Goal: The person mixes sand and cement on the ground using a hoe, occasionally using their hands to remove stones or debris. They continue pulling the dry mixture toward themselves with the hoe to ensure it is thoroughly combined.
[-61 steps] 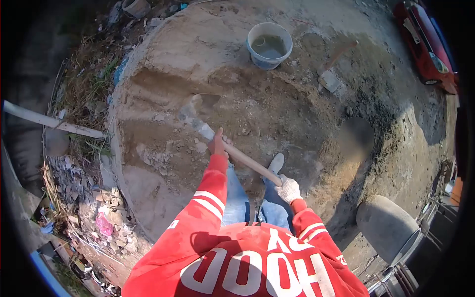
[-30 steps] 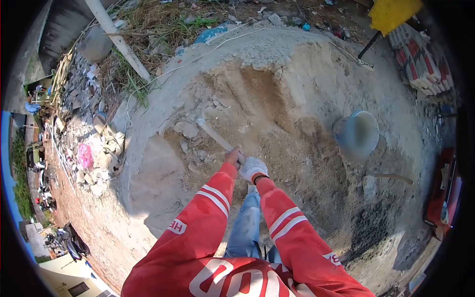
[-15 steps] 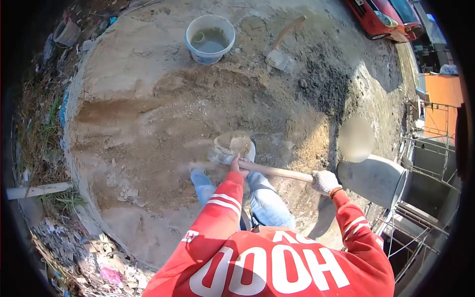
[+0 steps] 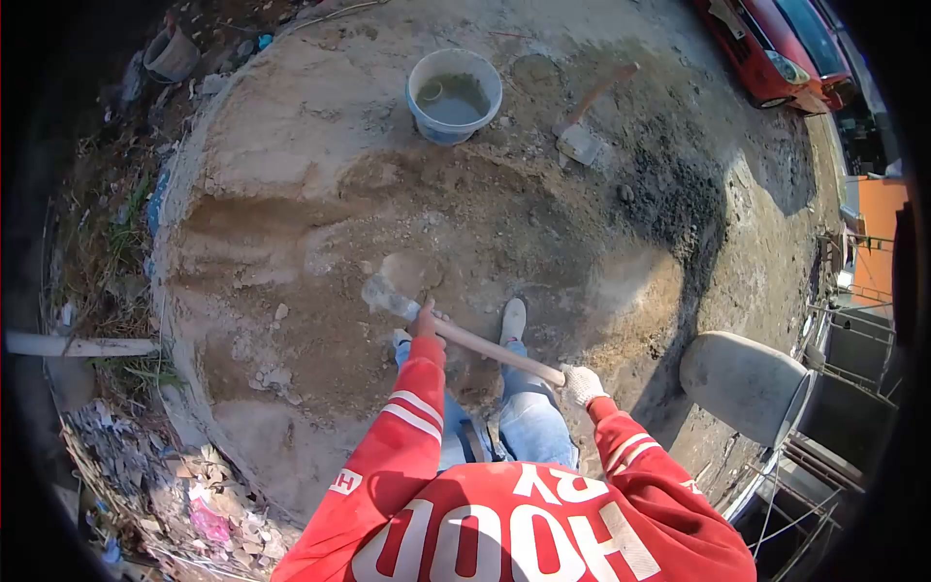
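Note:
I hold a shovel [image 4: 490,350] slantwise in front of my legs, its wooden handle running between my two hands. My left hand [image 4: 425,320], without a glove, is closed round the handle low down, close to the blade. In a pale knitted glove, my right hand [image 4: 582,385] grips the handle's upper end. The metal blade [image 4: 388,296] is over the dug sandy soil [image 4: 320,252], left of my feet, with soil-coloured material at its far side. A shoe [image 4: 514,320] shows just beyond the handle.
Ahead stands a white bucket [image 4: 454,126] with murky water and a small round thing inside. A second shovel [image 4: 582,145] lies right of it. A grey rounded container [image 4: 742,383] is at my right, before metal scaffolding [image 4: 853,335]. Rubble [image 4: 208,495] lies left; a red car [image 4: 776,48] is parked far right.
The shovel has swung left, its blade now further from my right foot. Both hands have moved left with it, the right one most. My view has shifted a little.

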`<state>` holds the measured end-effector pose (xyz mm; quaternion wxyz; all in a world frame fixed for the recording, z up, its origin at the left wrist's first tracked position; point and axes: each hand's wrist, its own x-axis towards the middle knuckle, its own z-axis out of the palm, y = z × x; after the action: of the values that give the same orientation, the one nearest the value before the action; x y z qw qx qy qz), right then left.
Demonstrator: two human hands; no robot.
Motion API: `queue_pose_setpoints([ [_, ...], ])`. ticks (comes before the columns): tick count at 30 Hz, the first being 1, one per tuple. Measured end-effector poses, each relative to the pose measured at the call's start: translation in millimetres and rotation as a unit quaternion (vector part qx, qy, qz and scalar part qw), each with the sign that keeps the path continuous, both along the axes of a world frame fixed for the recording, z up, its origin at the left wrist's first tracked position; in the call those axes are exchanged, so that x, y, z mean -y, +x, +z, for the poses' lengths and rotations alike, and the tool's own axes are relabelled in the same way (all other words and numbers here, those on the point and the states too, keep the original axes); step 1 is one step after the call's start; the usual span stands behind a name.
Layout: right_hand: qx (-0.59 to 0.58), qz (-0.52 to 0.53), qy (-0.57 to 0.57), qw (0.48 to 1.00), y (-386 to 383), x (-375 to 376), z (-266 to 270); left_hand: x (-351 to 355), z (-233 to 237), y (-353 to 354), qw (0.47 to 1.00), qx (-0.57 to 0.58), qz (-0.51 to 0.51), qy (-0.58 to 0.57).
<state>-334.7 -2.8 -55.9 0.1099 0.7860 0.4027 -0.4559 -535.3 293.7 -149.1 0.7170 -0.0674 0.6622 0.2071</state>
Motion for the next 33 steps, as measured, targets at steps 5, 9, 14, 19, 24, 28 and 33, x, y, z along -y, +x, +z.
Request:
queue_pose_setpoints([
  [5,-0.166,0.099,0.108,0.975,-199,-237,3,-195,137,-234,0.954,-0.205,0.139,0.172],
  [9,-0.269,0.17,0.262,0.911,-343,-402,77,-293,288,-413,0.843,-0.201,0.191,0.461],
  [14,-0.318,0.226,0.349,0.852,-475,-540,130,-345,310,-515,0.744,-0.268,0.249,0.56],
  [19,-0.253,0.269,0.249,0.896,-511,-564,72,-301,147,-448,0.776,-0.407,0.271,0.399],
  [24,-0.146,0.229,0.037,0.962,-445,-439,-52,-161,-47,-359,0.945,-0.231,0.159,0.167],
  [28,-0.136,0.229,0.035,0.963,-409,-422,-71,-147,-68,-324,0.958,-0.214,0.125,0.148],
  [33,-0.175,0.216,0.054,0.959,-398,-465,-38,-168,-74,-332,0.962,-0.171,0.154,0.15],
])
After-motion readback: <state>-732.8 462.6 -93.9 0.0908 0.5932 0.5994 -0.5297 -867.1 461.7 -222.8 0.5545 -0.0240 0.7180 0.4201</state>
